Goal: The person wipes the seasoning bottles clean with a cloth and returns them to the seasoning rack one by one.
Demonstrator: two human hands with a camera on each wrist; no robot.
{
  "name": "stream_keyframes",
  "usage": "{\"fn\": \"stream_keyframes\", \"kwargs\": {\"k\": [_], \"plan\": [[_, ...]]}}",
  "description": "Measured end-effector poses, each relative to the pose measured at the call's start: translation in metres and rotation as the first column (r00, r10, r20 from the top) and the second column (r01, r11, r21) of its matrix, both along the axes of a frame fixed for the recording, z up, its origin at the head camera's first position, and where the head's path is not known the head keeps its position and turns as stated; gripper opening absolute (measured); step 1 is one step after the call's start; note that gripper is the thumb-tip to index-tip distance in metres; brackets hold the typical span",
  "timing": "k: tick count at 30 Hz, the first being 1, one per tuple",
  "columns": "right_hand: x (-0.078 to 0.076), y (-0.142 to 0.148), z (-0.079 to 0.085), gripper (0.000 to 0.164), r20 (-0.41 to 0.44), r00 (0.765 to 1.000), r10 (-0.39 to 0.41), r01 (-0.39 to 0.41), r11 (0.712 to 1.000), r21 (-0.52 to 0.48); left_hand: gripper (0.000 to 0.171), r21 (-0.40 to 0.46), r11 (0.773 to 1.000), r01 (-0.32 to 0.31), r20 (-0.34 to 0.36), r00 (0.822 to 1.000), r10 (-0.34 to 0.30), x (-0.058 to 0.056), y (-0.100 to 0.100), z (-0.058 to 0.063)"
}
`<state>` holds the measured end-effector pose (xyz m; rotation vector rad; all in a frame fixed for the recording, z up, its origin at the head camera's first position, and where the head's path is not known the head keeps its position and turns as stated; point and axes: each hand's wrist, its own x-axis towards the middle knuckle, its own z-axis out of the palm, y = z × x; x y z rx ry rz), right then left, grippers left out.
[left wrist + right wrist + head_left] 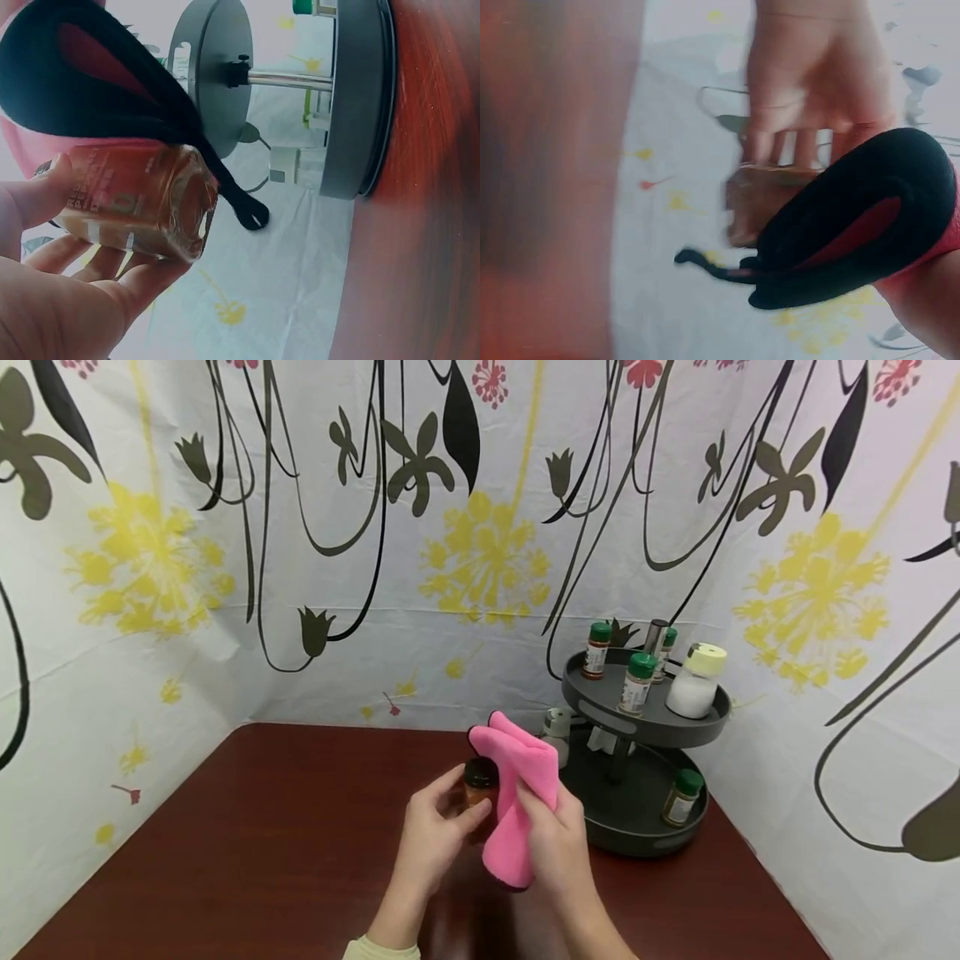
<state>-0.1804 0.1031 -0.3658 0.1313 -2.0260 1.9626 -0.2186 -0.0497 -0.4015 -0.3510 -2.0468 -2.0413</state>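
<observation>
My left hand (435, 827) grips a small glass spice jar (142, 195) with a dark lid (481, 772); its label reads red pepper. The thumb lies across the near side and the fingers curl behind. A folded pink cloth (513, 793) with dark edging is held in my right hand (558, 835), right beside the jar. In the left wrist view the cloth's dark edge (90, 90) overlaps the jar's side. The right wrist view shows the jar's base (746, 202) partly hidden behind the cloth, with the left hand's fingers round it.
A two-tier dark grey turntable rack (626, 827) stands at the right. Its upper tier holds several green-lidded spice jars (636, 685) and a white shaker (697, 681). Another jar (682, 797) and a shaker (557, 735) are on the lower tier. Patterned fabric hangs behind the brown table (300, 835).
</observation>
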Motion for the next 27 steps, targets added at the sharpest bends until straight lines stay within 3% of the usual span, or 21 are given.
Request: {"fn": "stream_keyframes", "kwargs": {"k": [7,10,17,21,24,27], "plan": [[-0.008,-0.009,-0.050,0.034,0.159,0.984,0.079,-0.061,0.992,-0.112,0.058,0.004,0.998,-0.056,-0.019,0.998,0.056,0.004,-0.004,0.002],[-0.009,-0.007,-0.046,0.034,0.166,0.983,0.078,-0.063,0.994,-0.093,0.057,-0.004,0.999,-0.048,-0.016,0.999,0.047,0.002,-0.004,0.002],[-0.004,-0.002,-0.011,0.029,0.036,0.999,-0.012,0.015,0.997,-0.076,0.053,-0.015,1.000,-0.014,0.003,1.000,0.014,0.002,-0.001,-0.003],[-0.004,-0.006,-0.022,0.028,0.043,0.999,-0.020,0.023,0.998,-0.055,0.052,0.007,0.999,-0.038,0.000,0.999,0.038,0.002,-0.002,-0.002],[-0.007,-0.009,-0.039,0.030,0.100,0.995,0.029,-0.020,0.996,-0.090,0.053,0.017,0.998,-0.066,-0.012,0.998,0.067,0.002,-0.003,0.001],[-0.010,-0.010,-0.044,0.032,0.161,0.985,0.069,-0.048,0.991,-0.128,0.055,0.020,0.997,-0.076,-0.011,0.997,0.076,0.002,-0.003,0.003]]}}
